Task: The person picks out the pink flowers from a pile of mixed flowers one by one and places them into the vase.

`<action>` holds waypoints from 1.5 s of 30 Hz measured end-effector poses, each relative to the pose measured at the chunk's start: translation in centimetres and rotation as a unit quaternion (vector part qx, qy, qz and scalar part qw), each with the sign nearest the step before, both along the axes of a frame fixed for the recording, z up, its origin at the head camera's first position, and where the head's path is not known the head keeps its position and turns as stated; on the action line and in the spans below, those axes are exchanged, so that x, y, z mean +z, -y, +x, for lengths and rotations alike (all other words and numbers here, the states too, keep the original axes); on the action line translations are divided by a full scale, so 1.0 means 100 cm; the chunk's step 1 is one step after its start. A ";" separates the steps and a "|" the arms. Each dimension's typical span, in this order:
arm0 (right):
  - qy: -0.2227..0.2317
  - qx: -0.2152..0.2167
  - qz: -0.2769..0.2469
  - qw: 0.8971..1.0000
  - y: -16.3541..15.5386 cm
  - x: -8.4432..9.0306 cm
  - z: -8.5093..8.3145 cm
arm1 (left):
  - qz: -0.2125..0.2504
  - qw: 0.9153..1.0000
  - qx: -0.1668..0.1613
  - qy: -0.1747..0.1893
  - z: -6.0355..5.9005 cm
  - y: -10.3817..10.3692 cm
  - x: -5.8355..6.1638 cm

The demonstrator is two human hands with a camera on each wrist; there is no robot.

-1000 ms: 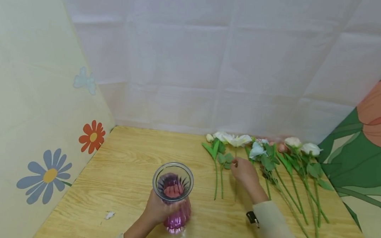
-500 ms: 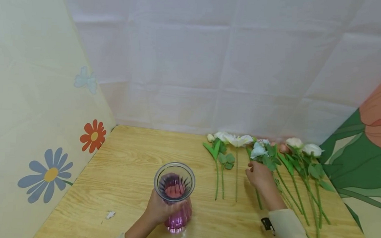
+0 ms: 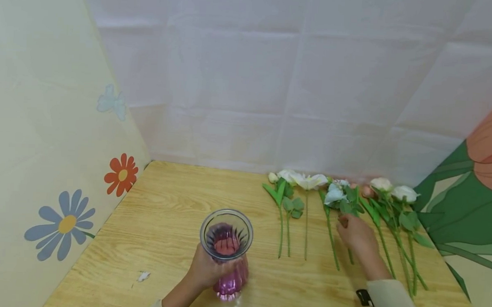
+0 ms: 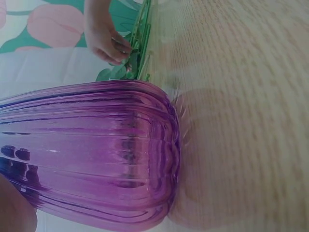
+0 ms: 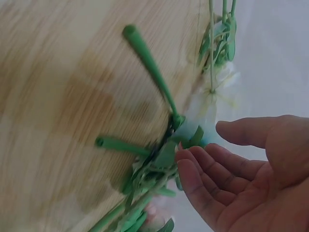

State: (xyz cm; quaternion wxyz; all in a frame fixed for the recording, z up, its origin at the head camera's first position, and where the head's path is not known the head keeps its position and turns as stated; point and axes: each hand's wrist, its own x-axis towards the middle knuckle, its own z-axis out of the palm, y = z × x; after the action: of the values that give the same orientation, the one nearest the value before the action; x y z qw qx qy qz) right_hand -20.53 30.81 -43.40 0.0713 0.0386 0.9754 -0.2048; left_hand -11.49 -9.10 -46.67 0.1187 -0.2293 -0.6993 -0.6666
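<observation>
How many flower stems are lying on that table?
About 8, though overlaps may hide some. Three lie apart left of the right hand, nearest the vase; one pale blue flower at its fingers; roughly four tangled at the right of the table.

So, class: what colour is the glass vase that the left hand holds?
The vase is purple-pink ribbed glass, gripped by the left hand; the left wrist view shows it best.

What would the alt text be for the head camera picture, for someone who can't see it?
A person's left hand grips a purple glass vase standing on a wooden table, while the right hand reaches among a row of cut flowers lying to the right. White sheeting hangs behind, with flower-patterned panels at both sides.
</observation>
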 end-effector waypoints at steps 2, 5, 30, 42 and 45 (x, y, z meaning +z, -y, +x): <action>-0.003 -0.001 0.005 1.000 -0.004 0.001 0.001 | -0.001 1.000 0.000 -0.001 0.000 0.000 0.000; -0.010 0.006 0.014 1.000 -0.011 0.000 0.001 | 0.000 1.000 0.000 0.001 0.000 0.000 0.000; 0.003 -0.012 0.023 1.000 -0.053 -0.009 0.017 | 0.007 1.000 -0.013 0.007 -0.002 0.001 0.000; 0.041 -0.017 0.044 0.998 -0.064 -0.016 0.024 | -0.015 1.000 0.008 0.011 0.000 -0.001 0.001; 0.042 -0.015 0.046 0.998 -0.064 -0.016 0.026 | -0.016 1.000 0.007 0.008 0.000 -0.001 0.002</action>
State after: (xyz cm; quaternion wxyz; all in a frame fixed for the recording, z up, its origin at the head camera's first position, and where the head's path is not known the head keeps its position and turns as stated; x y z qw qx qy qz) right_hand -17.97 37.23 -44.97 0.1074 0.0653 0.9792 -0.1593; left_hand -11.47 -9.00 -46.51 0.1137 -0.2210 -0.7120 -0.6567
